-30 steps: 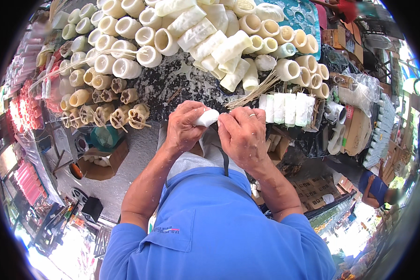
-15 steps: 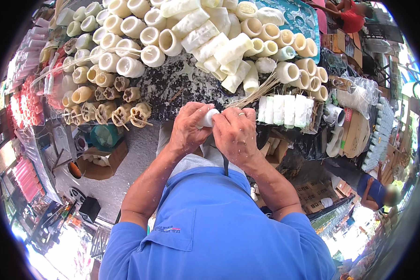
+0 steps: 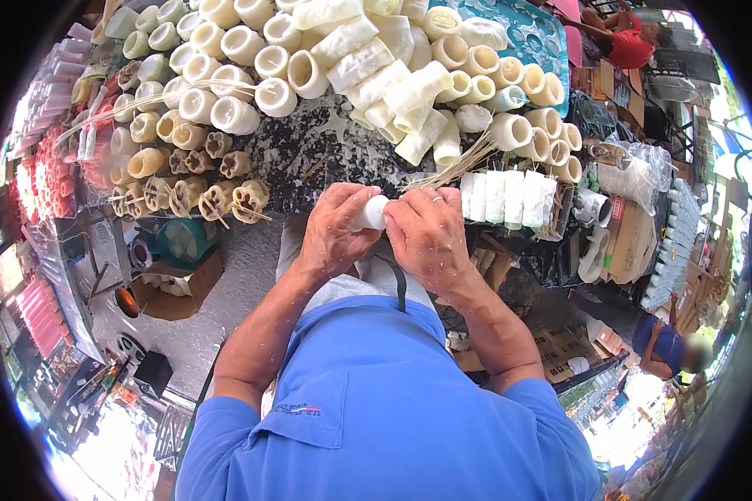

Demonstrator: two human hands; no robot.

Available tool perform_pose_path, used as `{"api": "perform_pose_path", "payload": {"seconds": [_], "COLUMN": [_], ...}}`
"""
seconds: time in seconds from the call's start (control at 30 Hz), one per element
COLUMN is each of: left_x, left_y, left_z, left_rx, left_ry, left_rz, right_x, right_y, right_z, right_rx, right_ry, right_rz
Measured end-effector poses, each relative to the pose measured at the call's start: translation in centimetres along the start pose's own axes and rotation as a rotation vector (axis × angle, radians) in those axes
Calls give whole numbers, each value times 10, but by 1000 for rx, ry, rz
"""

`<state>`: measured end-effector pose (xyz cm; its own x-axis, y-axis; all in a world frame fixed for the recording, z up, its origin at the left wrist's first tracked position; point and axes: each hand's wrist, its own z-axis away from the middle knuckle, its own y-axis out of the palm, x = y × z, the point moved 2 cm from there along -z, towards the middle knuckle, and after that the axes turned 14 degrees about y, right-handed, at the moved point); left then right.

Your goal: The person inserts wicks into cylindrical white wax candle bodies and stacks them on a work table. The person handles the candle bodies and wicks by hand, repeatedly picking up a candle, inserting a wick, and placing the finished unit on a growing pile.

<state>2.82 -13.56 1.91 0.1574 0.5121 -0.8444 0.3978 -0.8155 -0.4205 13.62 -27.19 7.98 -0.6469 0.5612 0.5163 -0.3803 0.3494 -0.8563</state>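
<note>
My left hand (image 3: 334, 234) is closed around a small, smooth white piece (image 3: 370, 213), rounded and wax-like, at the near edge of the worktable. Against the right end of that piece, the fingers of my right hand (image 3: 430, 238) are pinched together; what lies between the fingertips is hidden. Flecks of white cling to both forearms. Beyond my hands is the dark tabletop (image 3: 297, 150), strewn with pale shavings. A bundle of thin straw-coloured strands (image 3: 464, 163) lies just past my right hand.
Many cream hollow wax cups (image 3: 276, 98) and stacked pale cylinders (image 3: 418, 88) fill the table's far side. Flower-shaped tan pieces with sticks (image 3: 249, 200) stand at left, wrapped white rolls (image 3: 510, 198) at right. A cardboard box (image 3: 175, 292) sits below left. Two other people are at right.
The white piece has turned slightly in my left hand and shows more of its surface. My right hand has shifted a little to the right. The view has tilted slightly.
</note>
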Motion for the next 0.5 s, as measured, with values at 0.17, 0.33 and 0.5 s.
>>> {"api": "perform_pose_path", "payload": {"seconds": [0.17, 0.33, 0.5], "left_x": [0, 1, 0], "left_y": [2, 2, 4], "left_z": [2, 4, 4], "left_rx": [19, 42, 41], "left_ry": [-8, -28, -26], "left_rz": [-16, -22, -22], "right_x": [-3, -7, -5], "right_y": [-1, -9, -4], "right_z": [1, 1, 0], "right_rx": [22, 44, 101], "right_ry": [-2, 29, 26], "right_rz": [-12, -6, -3]}}
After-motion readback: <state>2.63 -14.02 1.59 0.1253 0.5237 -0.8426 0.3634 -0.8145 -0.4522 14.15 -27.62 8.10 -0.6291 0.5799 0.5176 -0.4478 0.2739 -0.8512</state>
